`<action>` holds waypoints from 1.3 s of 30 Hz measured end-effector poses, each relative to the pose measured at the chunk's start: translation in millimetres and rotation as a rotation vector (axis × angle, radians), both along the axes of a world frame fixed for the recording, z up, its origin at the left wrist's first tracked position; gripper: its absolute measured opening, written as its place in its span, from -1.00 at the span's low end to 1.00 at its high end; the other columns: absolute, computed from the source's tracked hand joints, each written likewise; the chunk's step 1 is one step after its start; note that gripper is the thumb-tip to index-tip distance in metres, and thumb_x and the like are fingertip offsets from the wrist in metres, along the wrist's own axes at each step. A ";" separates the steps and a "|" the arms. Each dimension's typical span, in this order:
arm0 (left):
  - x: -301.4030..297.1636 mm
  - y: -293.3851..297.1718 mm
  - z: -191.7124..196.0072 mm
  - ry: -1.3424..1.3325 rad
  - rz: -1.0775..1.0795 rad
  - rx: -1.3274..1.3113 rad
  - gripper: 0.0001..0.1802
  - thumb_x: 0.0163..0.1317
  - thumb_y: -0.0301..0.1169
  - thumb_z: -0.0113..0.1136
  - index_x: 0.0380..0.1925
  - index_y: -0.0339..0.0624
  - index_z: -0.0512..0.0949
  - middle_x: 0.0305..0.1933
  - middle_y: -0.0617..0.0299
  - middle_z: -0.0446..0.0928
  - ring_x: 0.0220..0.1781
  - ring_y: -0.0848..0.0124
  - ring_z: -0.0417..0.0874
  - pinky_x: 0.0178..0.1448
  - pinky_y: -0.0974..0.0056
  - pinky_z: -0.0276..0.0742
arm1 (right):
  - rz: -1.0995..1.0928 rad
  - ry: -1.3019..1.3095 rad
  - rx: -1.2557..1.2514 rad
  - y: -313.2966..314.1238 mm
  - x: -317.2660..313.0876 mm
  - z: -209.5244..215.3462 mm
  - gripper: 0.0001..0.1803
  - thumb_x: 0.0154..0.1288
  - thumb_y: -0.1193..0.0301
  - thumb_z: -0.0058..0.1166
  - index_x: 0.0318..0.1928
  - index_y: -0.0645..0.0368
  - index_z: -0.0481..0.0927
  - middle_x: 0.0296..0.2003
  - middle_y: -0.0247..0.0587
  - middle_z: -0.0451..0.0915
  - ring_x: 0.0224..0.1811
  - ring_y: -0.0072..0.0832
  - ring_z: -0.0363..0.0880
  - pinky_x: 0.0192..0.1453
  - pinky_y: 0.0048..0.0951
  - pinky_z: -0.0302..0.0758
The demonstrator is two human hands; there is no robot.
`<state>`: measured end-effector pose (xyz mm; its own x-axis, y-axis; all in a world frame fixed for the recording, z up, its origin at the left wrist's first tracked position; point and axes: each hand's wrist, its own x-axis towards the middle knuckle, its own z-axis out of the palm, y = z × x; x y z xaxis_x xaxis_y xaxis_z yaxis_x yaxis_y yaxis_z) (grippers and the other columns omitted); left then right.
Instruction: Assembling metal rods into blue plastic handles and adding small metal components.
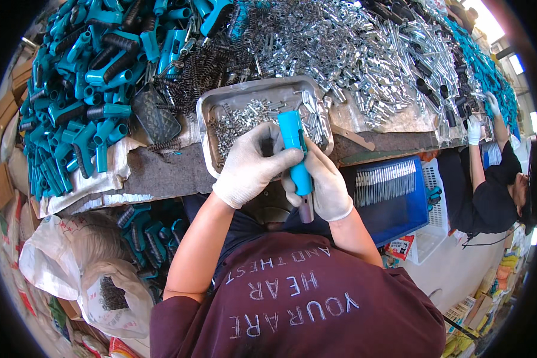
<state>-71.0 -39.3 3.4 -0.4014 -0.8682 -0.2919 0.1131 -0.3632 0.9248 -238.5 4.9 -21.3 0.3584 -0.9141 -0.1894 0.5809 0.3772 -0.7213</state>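
Both gloved hands up over the front edge of the bench point(161, 176), working one blue handle point(295, 152) with a grey metal tube point(306, 210) sticking out of its lower end. Left hand point(252, 167) wrapped round the upper part, grip closed, fingers curled across the front. Right hand point(325, 185) closed round the lower part, just above the tube. Handle held nearly upright, just in front of the metal tray point(262, 90) of small silver parts point(240, 119). To do this well, probably best to keep handle and tube in one straight line, press evenly rather than twist, and hold low near the joint so nothing slips in the gloves. Worth staying over the tray, so a dropped piece lands there and not in the sacks point(110, 286) below. Heaps of blue handles point(77, 89) and black springs point(212, 65) to the left, silver tubes point(376, 53) to the right. Another person's gloved hand point(474, 130) far right, well apart.
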 end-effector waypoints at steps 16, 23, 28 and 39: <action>5.5 -16.8 -41.3 -1.098 0.082 -0.858 -0.87 0.15 -0.29 0.28 -0.35 -0.04 0.65 -0.29 0.21 0.59 -0.15 0.19 0.67 -0.10 0.16 0.58 | -0.085 0.087 0.160 -11.7 -17.6 -10.0 -0.44 0.54 0.04 -0.17 0.32 0.16 0.38 -0.33 -0.30 0.56 -0.49 -0.63 0.50 -0.54 -0.59 0.45; -3.5 -25.3 -57.3 -1.052 0.043 -0.951 -0.88 0.14 -0.31 0.27 -0.36 -0.06 0.65 -0.30 0.20 0.58 -0.18 0.17 0.66 -0.12 0.14 0.58 | -0.146 -0.010 0.322 -13.7 -7.5 -13.0 -0.60 0.53 0.10 -0.12 0.05 0.16 0.51 -0.32 -0.31 0.57 -0.42 -0.54 0.55 -0.51 -0.53 0.48; -2.2 -22.3 -39.6 -1.009 0.088 -0.786 -0.84 0.04 -0.30 0.39 -0.43 -0.12 0.68 -0.38 0.20 0.63 -0.36 0.27 0.67 -0.23 0.22 0.55 | -0.064 -0.062 0.351 -13.5 -22.4 -19.0 -0.60 0.56 0.07 -0.23 0.03 0.11 0.49 -0.41 -0.25 0.56 -0.57 -0.57 0.46 -0.59 -0.57 0.38; -12.5 -2.0 -16.1 0.157 0.106 0.173 -0.81 0.11 -0.45 0.44 -0.33 -0.31 0.64 -0.33 0.22 0.65 -0.31 0.48 0.66 -0.19 0.38 0.59 | -0.007 -0.270 0.389 -13.2 -12.9 -15.6 -0.44 0.54 -0.09 -0.32 -0.16 0.12 0.55 -0.46 -0.25 0.61 -0.71 -0.56 0.44 -0.75 -0.56 0.34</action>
